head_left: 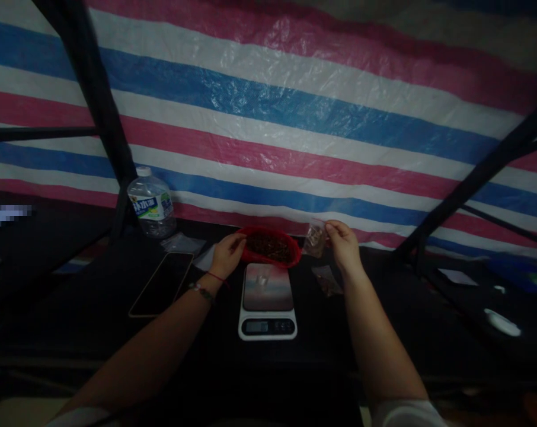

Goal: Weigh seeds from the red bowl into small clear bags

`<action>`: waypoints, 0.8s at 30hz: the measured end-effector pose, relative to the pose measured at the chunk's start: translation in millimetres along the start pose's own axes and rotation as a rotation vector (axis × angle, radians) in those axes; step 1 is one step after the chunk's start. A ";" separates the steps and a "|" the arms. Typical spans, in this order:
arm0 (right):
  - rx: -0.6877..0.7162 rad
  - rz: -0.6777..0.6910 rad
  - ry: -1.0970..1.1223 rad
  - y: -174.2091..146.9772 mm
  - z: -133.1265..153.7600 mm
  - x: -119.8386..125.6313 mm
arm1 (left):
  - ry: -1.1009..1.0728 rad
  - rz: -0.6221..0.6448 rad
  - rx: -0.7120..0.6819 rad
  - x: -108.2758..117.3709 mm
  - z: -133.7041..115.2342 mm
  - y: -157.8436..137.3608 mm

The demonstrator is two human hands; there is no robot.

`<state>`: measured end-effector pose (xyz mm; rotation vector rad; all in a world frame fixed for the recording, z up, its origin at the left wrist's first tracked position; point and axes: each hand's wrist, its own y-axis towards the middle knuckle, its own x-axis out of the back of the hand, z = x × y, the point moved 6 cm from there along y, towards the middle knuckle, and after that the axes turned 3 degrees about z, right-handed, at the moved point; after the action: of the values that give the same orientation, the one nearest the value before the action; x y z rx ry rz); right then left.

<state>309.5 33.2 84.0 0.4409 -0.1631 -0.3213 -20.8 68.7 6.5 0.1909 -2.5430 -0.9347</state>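
R hand grip pinched small clear plastic bag beside open red plastic bag w/ dark bits — slack pinch risked drop. L hand at red rim; grip unclear.

Clear bottle, phone, striped tarpaulin.

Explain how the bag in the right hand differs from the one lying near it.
The held bag is roughly upright, pinched near its top by the right hand; the lying bag rests on the table. The held bag is beside the red container; the lying bag is nearer the person. Both are small, see-through and brownish inside.
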 end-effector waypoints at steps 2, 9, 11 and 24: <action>-0.041 -0.025 -0.057 -9.0 -17.2 24.8 | 0.004 0.005 0.019 -1.2 2.3 1.0; -0.065 0.300 -0.813 -54.9 -70.5 32.0 | -0.014 -0.004 0.050 -3.5 18.9 2.4; -0.012 0.402 -0.963 -76.3 -74.0 19.4 | -0.009 -0.007 0.052 -4.5 22.7 1.0; -0.239 0.618 -1.221 -98.4 -98.0 30.6 | 0.443 0.256 0.299 43.1 39.4 45.9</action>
<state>333.5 -22.9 -44.5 -0.1098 -1.4060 0.0445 -76.0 115.4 23.8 0.1362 -2.2099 -0.3611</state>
